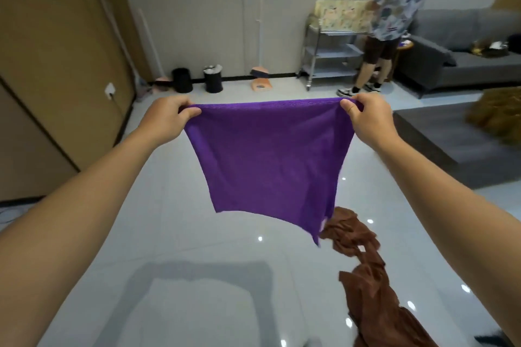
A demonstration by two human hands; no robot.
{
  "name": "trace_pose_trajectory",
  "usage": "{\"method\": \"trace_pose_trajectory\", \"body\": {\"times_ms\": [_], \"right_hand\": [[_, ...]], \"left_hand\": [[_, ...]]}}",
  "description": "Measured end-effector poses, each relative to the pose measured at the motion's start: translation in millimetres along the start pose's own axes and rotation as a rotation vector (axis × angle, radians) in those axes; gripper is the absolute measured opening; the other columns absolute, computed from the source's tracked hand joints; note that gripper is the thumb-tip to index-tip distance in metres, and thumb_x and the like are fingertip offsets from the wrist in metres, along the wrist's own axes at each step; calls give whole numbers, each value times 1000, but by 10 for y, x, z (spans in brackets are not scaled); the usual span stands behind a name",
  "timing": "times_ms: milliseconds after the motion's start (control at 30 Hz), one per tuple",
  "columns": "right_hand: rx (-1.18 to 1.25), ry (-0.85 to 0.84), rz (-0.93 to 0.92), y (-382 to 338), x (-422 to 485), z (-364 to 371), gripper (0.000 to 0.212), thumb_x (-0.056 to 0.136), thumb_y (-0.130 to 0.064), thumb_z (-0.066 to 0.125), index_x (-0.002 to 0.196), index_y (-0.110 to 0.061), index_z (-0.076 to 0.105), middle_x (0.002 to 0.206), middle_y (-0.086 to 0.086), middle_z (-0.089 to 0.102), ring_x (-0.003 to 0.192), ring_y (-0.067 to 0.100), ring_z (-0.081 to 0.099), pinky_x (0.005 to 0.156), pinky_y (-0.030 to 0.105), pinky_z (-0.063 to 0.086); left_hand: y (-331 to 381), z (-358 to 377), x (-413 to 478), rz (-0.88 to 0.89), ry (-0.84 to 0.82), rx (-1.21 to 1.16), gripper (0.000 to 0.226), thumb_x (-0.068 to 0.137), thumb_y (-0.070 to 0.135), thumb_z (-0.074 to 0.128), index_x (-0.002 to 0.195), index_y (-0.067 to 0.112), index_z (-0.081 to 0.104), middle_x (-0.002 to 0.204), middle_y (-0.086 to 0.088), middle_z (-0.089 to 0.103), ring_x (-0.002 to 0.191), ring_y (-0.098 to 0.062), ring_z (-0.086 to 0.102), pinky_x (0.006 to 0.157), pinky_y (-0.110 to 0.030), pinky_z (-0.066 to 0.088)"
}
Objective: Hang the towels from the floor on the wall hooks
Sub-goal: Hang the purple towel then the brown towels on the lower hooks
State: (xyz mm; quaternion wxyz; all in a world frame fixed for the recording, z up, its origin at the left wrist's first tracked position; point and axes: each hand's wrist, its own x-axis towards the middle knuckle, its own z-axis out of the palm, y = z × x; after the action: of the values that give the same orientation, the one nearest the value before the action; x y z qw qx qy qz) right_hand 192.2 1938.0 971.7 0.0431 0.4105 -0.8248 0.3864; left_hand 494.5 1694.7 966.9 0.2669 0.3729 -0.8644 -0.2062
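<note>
Left grip [166,115] and right grip [366,115] each pinch a top corner of the purple towel [267,155], which hangs spread clear of the floor [169,234]. A brown towel [363,276] lies crumpled beneath its lower right corner. No hooks in view. Likely best: keep the top edge taut and offer its middle to a hook.

- I'm looking into a home living room.
- A grey sofa [462,51] is sitting at the right.
- A black waste bin [213,80] and a dustpan [260,84] are standing by the far wall [211,8] on glossy floor tiles [174,205].
</note>
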Motion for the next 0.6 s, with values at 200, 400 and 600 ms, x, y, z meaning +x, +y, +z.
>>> {"method": "trace_pose_trajectory", "body": {"times_ms": [200, 400, 600], "right_hand": [[142, -65, -85, -384, 1012, 1000, 25, 99, -28, 55, 104, -7, 67, 114, 8, 51, 94, 11, 41, 77, 13, 27], [267, -226, -228, -659, 2189, 1808, 18, 94, -27, 60, 96, -11, 69, 89, 6, 62, 85, 21, 54, 67, 24, 32], [393, -372, -387, -1066, 3305, 2287, 18, 89, -24, 67, 102, -11, 70, 91, 1, 65, 84, 14, 57, 71, 21, 43]], "left_hand": [[-547, -328, 532, -157, 122, 48, 13, 95, 20, 60, 85, 12, 62, 68, 2, 52, 72, -22, 51, 61, -30, 33], [-823, -574, 1135, -275, 221, 160, 12, 96, 18, 60, 88, 9, 62, 65, 0, 52, 59, -15, 48, 52, -14, 35], [-1099, -811, 1775, -393, 323, 251, 14, 93, 23, 64, 83, 13, 61, 78, -9, 60, 76, -32, 59, 71, -40, 49]]}}
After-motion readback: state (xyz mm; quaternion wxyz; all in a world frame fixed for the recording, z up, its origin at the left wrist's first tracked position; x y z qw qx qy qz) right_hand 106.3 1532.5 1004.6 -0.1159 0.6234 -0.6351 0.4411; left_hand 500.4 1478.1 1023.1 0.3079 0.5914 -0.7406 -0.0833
